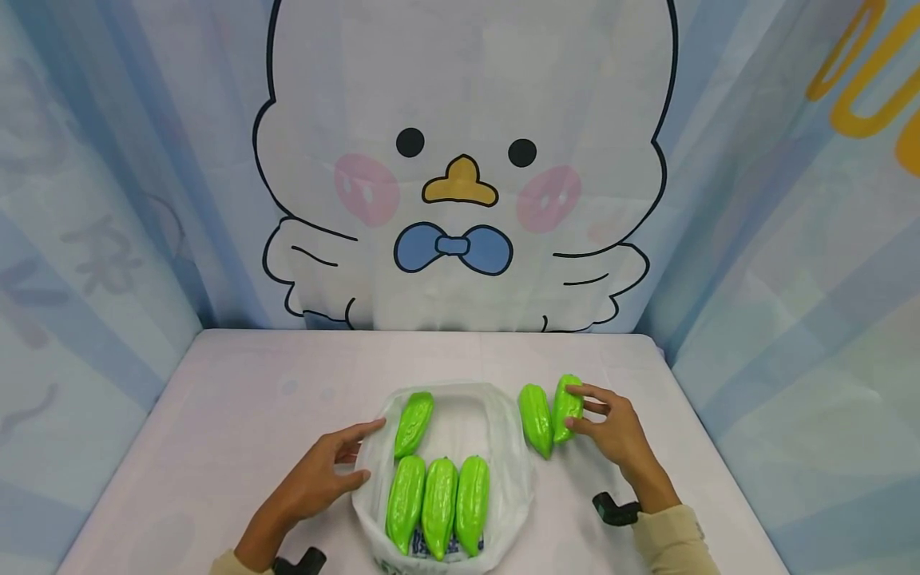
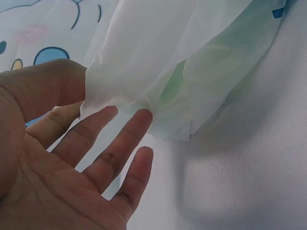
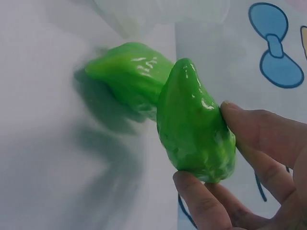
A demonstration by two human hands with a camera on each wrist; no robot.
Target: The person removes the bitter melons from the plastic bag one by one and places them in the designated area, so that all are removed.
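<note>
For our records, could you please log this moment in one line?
left hand: touching bag; right hand: holding vegetable; inside bag: four vegetables; beside bag: another vegetable

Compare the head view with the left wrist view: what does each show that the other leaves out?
Only the head view: the right hand holding a green piece, a second piece beside it on the table, and four more pieces visible inside the white plastic bag.

Only the left wrist view: the palm side of the left hand, and a green patch showing through the bag's outer wall.

Both: the left hand touching the bag, and the blue bow tie on the backdrop, partly hidden by the hand in the left wrist view.
</note>
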